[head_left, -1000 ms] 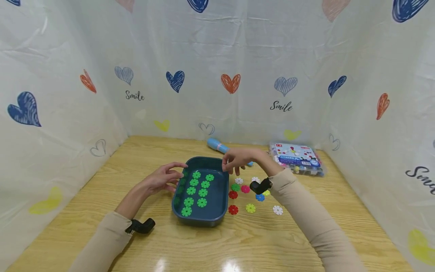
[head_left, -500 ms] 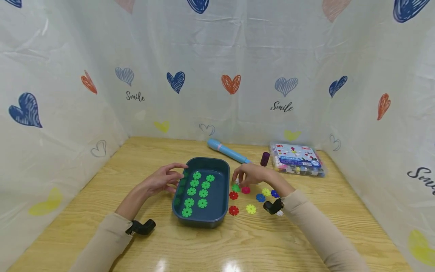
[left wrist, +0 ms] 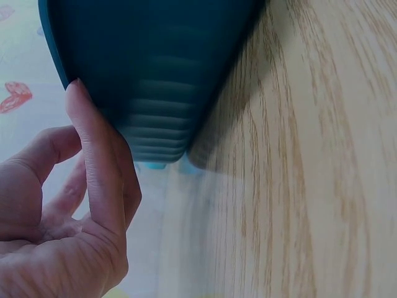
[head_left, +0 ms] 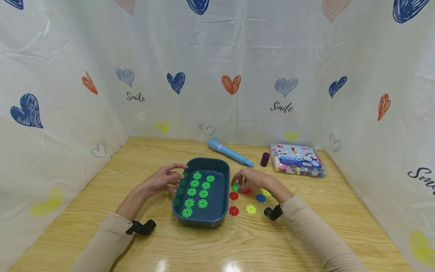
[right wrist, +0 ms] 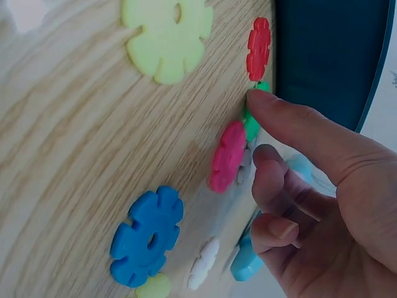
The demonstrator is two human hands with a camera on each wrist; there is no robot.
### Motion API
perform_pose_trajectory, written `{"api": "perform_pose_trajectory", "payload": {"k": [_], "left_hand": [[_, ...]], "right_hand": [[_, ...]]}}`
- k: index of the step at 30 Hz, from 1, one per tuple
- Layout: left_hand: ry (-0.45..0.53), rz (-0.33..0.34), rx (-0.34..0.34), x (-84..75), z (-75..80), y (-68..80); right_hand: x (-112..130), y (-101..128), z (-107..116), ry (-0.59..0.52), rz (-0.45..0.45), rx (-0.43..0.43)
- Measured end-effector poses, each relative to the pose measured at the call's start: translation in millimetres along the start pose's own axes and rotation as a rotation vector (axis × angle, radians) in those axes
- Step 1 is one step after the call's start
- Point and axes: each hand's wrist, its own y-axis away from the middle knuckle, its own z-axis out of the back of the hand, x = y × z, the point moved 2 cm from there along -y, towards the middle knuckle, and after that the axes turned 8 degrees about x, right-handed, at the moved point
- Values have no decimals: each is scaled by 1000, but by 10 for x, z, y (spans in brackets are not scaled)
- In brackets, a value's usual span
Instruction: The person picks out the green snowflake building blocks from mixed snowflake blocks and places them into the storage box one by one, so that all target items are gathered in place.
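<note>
A dark teal tray (head_left: 200,219) holds two columns of green snowflake discs (head_left: 192,192). My left hand (head_left: 162,181) touches the tray's left side with loosely bent fingers; in the left wrist view one fingertip meets the outer wall near the rim. To the right of the tray, my right hand (head_left: 253,179) has its thumb and index finger on opposite edges of a green snowflake disc (head_left: 235,187), low over the table. A pink disc (right wrist: 228,156) lies close beside that one in the right wrist view. My right fingers partly cover the green disc.
Red (head_left: 233,210), yellow (head_left: 251,209) and blue discs (head_left: 260,198) lie right of the tray. A light-blue microphone-shaped stick (head_left: 231,153), a dark purple cylinder (head_left: 265,159) and a clear box of colourful pieces (head_left: 297,160) are farther back. A patterned curtain surrounds the table.
My right hand has moved from above the tray's far right corner down to the green disc on the table, its fingers now closer around it. My left hand stays at the tray.
</note>
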Motion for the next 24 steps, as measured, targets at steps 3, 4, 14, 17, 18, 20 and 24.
{"api": "perform_pose_trajectory", "payload": {"k": [3,4,14,17,18,20,24], "left_hand": [[-1,-3,2,-8,-7,8],[0,-3,2,-10,-9,9],[-3,1,-3,-8,-3,6],[-3,3,-3,-7,-2,7],[-2,4,-4,-6,-3,6],[1,4,-2,-6,-5,4],[6,2,-3,0,-5,-3]], "right_hand": [[-9,4,-3,-21,-39,-9],[-15,4,-4,-24,-46,-14],[-18,59,-16,-43,7,8],[-15,84,4,-56,43,16],[-15,93,14,-63,56,17],[-15,109,40,-74,77,27],[-12,142,94,-113,82,74]]}}
